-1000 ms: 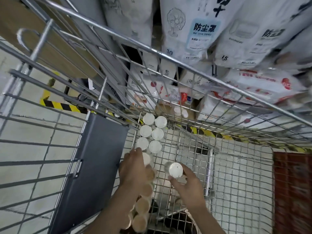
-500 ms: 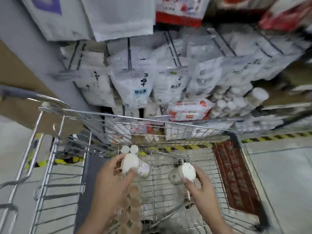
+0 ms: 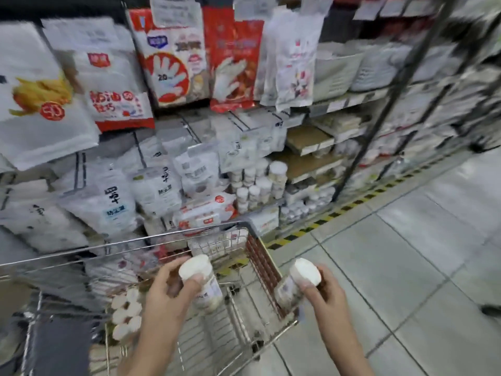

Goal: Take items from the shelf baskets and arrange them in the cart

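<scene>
Left hand (image 3: 168, 291) grips a white-lidded jar (image 3: 202, 283) over the cart (image 3: 173, 234); right hand (image 3: 325, 297) grips another jar (image 3: 296, 283) at the cart's right edge. More jars (image 3: 126, 313) stand inside, others on the shelf (image 3: 260, 183) beyond

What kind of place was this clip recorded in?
Most likely a shop aisle: stocked shelves with hanging packets, a wire cart and hazard tape on the tiled floor. Each hand holds a white-lidded jar.
</scene>
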Motion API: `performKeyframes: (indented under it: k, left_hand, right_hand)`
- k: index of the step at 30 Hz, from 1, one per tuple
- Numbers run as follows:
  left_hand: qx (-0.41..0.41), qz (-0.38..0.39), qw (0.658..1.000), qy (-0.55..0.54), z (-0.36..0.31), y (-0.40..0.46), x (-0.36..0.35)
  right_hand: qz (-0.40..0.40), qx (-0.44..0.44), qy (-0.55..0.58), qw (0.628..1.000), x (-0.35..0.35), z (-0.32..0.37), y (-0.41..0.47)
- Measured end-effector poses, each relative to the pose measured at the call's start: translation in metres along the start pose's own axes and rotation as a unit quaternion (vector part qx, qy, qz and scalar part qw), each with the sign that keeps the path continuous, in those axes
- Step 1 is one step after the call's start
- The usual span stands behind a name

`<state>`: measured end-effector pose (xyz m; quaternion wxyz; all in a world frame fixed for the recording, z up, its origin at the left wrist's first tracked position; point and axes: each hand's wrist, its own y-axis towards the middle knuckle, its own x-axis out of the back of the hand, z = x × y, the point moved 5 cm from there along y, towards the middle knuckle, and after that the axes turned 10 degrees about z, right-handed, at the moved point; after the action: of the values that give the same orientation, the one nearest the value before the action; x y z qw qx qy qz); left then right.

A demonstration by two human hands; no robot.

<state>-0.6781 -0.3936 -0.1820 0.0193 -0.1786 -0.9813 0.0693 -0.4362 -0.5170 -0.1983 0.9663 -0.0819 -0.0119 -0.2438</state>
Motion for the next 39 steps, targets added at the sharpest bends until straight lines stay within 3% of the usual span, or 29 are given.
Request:
performKeyframes:
  k: [12,19,28,34,39]
  left_hand:
    - [-0.033,0.172,0.984,-0.03,-0.04,-0.039,-0.247]
    - [-0.017,0.222,0.974,-0.041,-0.05,-0.029,-0.325]
    - [0.005,0.156,0.987,-0.043,-0.05,0.075,-0.369]
    - [-0.002,0.147,0.987,-0.065,-0.072,0.157,-0.44]
    - [-0.016,0.185,0.982,-0.039,-0.094,0.227,-0.519]
  right_hand:
    - [-0.118,0.034,0.06,0.991,0.216,0.012,-0.076]
    - [-0.183,0.036,0.083,0.979,0.292,0.013,-0.08]
    - [-0.151,0.036,0.097,0.983,0.345,0.03,0.016]
    - [-0.145,0.036,0.088,0.985,0.4,0.05,0.113]
    - [-0.182,0.049,0.082,0.979,0.466,0.065,0.183]
